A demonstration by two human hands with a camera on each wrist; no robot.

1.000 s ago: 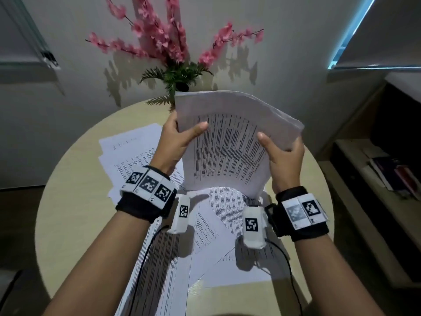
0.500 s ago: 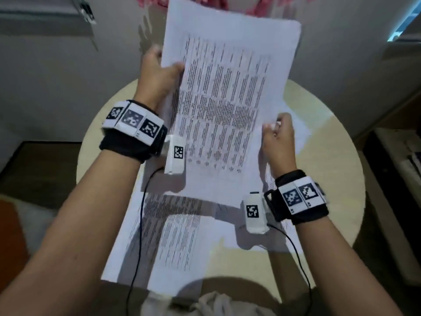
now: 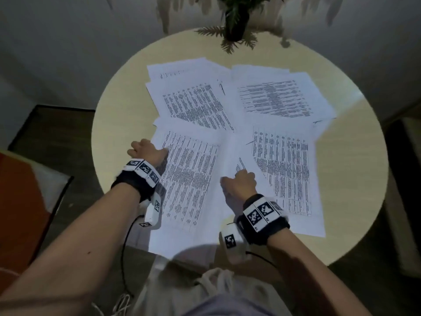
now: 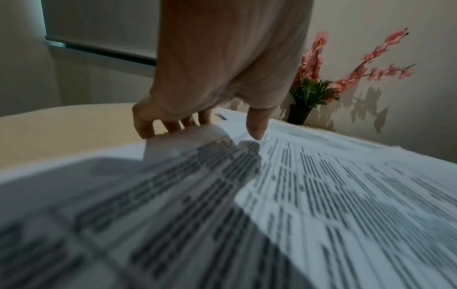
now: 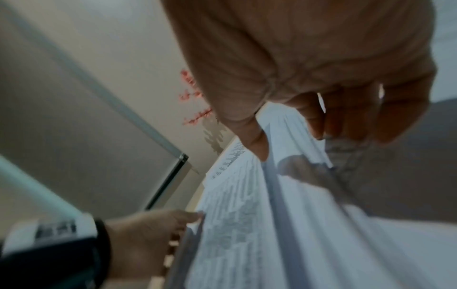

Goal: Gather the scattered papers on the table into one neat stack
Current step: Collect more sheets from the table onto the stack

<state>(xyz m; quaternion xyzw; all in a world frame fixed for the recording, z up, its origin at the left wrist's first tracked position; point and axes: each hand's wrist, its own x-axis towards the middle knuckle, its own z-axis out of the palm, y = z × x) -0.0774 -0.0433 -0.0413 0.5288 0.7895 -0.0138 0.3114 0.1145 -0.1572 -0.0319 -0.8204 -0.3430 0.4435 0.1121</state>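
Note:
A sheaf of printed papers (image 3: pixel 191 179) lies at the near side of the round table (image 3: pixel 114 110), on top of other sheets. My left hand (image 3: pixel 147 151) grips its left edge, fingers under and thumb on top; in the left wrist view the left hand (image 4: pixel 197 125) lifts the edge of the sheaf (image 4: pixel 188 140). My right hand (image 3: pixel 239 183) pinches the sheaf's right edge; in the right wrist view the right hand (image 5: pixel 291 136) has the sheaf (image 5: pixel 247 215) between thumb and fingers. Scattered papers lie at the far left (image 3: pixel 193 101), far right (image 3: pixel 278 96) and right (image 3: pixel 287 174).
A dark vase with green leaves and pink blossoms (image 3: pixel 235 21) stands at the table's far edge against the wall. Bare tabletop shows at the left and right rims. A dark rug (image 3: pixel 41 137) and an orange cushion (image 3: pixel 20 213) lie left of the table.
The sheaf I held upright in both hands has come down flat onto the near side of the table. Both hands still hold its edges. My head has tipped down.

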